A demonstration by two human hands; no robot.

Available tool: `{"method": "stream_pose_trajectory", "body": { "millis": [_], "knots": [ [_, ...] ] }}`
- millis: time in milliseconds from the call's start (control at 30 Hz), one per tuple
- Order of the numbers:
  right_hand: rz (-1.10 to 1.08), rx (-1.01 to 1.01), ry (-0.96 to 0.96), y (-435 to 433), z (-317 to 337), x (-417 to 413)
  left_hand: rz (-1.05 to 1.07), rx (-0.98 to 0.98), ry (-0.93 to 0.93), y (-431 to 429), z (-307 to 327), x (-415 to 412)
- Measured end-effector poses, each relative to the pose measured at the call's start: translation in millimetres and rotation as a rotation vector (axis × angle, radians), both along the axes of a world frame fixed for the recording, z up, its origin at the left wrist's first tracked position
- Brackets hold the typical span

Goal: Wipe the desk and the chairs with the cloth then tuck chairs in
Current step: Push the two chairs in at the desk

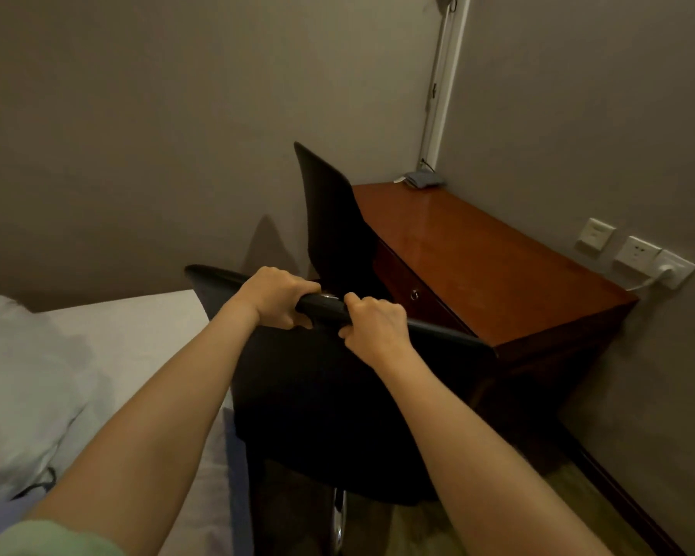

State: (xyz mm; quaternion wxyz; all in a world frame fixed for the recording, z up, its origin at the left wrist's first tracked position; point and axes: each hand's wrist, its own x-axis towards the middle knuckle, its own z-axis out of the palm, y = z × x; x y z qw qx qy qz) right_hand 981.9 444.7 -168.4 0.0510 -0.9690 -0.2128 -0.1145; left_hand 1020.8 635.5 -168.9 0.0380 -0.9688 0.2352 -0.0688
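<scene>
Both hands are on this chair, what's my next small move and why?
Probably push the near chair toward the drawer side of the desk. Left hand and right hand grip its backrest, the far chair already stands against the desk, and the cloth lies on its far corner.

Bed [137, 335]: white sheet, at the left.
Pillow [21, 379]: pale, lying on the bed.
Wall plates [636, 254]: three in a row on the right wall.
Plug [667, 270]: white, in the nearest plate.
Conduit [444, 74]: white, up the room corner.
</scene>
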Motion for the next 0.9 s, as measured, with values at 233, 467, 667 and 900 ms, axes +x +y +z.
{"method": "stream_pose_trajectory", "body": {
  "millis": [233,467,667,900],
  "knots": [
    [-0.026,0.007,-0.017,43.0,4.3,21.9,0.054,0.030,0.134,32.1,11.5,41.6],
    [-0.025,-0.106,0.057,78.1,16.1,42.4,0.093,0.096,0.122,57.2,15.8,59.9],
    [0.094,-0.165,0.306,98.8,27.2,58.7,0.154,0.058,0.137,79.5,14.3,49.8],
    [0.141,0.003,0.837,98.8,34.4,90.5,0.159,0.041,0.118,87.1,8.7,56.8]
  ]
}}
